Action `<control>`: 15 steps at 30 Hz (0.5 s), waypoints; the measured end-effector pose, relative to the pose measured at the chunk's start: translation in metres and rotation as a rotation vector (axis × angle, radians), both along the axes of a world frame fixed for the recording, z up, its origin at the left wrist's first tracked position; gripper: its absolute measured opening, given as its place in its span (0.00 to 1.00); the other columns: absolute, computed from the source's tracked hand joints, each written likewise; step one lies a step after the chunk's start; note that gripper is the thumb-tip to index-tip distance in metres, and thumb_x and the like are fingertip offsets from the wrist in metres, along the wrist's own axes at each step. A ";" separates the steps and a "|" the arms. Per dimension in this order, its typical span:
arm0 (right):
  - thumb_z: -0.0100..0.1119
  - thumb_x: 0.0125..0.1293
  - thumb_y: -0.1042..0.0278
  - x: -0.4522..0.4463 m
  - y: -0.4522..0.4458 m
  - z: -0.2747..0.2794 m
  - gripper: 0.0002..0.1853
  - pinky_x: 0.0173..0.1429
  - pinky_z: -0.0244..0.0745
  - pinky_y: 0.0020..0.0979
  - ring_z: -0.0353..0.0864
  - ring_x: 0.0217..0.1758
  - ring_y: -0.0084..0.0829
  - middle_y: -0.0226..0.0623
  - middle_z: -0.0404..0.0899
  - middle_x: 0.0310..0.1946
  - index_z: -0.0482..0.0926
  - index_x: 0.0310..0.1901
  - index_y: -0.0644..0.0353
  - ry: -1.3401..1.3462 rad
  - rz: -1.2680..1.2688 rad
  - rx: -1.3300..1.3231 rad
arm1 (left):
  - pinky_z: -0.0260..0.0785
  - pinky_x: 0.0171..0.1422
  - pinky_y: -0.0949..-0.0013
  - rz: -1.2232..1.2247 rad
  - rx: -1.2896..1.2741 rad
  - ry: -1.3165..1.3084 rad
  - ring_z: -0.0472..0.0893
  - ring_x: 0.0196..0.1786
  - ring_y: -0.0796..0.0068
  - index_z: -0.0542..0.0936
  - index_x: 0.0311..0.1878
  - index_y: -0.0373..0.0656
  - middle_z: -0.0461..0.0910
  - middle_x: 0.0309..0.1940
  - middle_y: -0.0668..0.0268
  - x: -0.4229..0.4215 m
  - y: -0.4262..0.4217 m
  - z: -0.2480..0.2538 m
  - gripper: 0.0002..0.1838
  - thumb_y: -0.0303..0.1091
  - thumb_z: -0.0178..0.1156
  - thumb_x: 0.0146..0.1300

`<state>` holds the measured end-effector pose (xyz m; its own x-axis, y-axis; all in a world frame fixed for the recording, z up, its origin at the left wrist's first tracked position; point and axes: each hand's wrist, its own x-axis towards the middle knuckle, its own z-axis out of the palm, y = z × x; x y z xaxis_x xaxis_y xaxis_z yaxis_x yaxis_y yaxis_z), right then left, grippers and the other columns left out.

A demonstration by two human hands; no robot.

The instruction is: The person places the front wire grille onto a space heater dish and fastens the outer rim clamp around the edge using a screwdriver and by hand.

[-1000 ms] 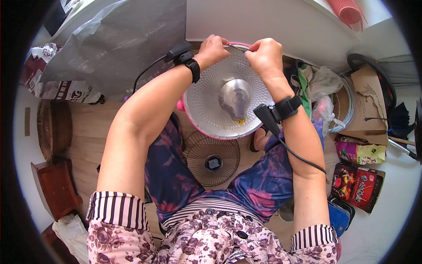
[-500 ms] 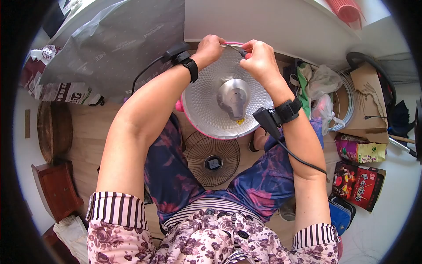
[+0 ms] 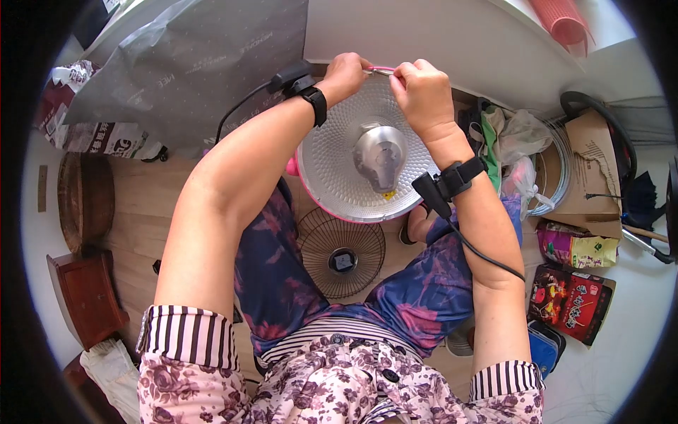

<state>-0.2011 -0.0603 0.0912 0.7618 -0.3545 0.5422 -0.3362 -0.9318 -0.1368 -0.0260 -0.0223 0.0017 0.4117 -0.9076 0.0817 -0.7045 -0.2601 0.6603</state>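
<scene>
A dish-shaped heater point(image 3: 332, 162) with a dimpled silver reflector and pink rim stands between my knees. Its rounded silver centre piece point(image 3: 380, 159) faces me. At the far top edge, my left hand point(image 3: 346, 75) is closed, its fingertips pinching the pink rim. My right hand point(image 3: 424, 92) is closed beside it around a slim metal tool point(image 3: 383, 71), whose tip meets the rim near my left fingertips. The handle is hidden in my fist, and I cannot tell the tool's exact kind. A round wire guard point(image 3: 321, 272) lies on the floor below the dish.
A grey plastic sheet point(image 3: 205, 71) hangs at left. Plastic bags point(image 3: 524, 134), coiled wire point(image 3: 563, 166) and a cardboard box point(image 3: 593, 162) crowd the right, with a red-black box point(image 3: 571, 300) nearer. A wooden tub point(image 3: 85, 205) and small wooden cabinet point(image 3: 86, 297) stand at left.
My right hand has turned and risen slightly, bringing the tool nearly level along the rim; its red handle no longer shows. My left hand has shifted a little right, still at the rim.
</scene>
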 end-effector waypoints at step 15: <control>0.67 0.52 0.70 0.000 -0.005 0.004 0.07 0.42 0.79 0.36 0.84 0.34 0.38 0.41 0.80 0.28 0.81 0.31 0.62 -0.115 -0.198 0.393 | 0.71 0.55 0.60 0.017 -0.002 -0.025 0.82 0.49 0.54 0.83 0.49 0.41 0.82 0.43 0.49 -0.003 0.000 0.003 0.15 0.29 0.64 0.57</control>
